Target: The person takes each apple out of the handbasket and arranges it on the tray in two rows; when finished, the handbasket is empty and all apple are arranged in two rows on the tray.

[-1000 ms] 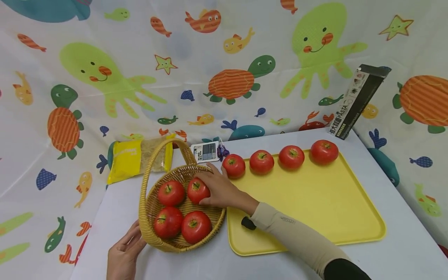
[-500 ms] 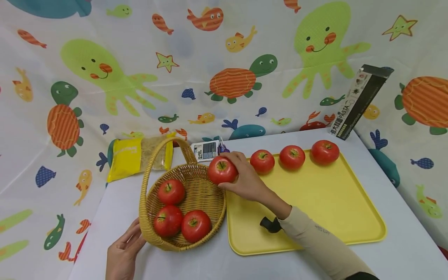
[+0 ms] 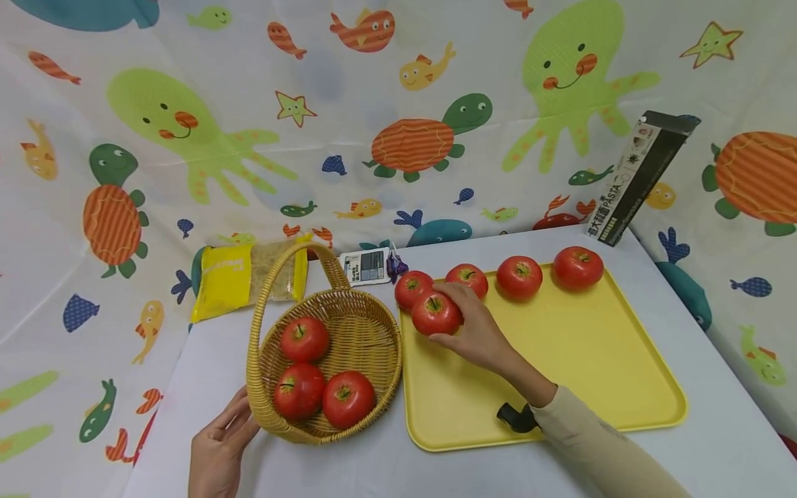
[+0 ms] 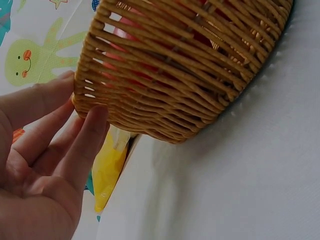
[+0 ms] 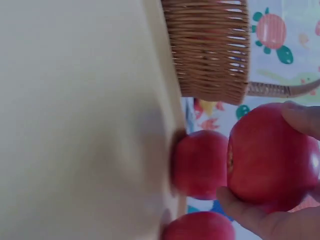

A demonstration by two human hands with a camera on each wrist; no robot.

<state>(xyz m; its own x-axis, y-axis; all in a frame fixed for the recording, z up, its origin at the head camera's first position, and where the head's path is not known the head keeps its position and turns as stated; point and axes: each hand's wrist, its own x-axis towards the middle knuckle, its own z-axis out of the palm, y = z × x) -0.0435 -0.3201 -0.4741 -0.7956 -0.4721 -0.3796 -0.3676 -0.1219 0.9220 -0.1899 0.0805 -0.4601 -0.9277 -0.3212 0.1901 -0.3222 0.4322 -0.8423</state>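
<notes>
Right hand (image 3: 479,332): we grip a tomato (image 3: 436,313) over the yellow tray (image 3: 560,360).
Left hand (image 3: 221,446): our relaxed fingers touch the wicker basket (image 3: 367,332).

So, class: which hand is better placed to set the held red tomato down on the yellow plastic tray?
Right: the right hand already grips the red tomato above the yellow tray; the left hand touches the wicker basket.

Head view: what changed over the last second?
The right hand took a tomato out of the basket and carried it rightward over the yellow tray, near the row of four. Basket now holds three. Unchanged: left hand against the basket, tray row, pasta box.
</notes>
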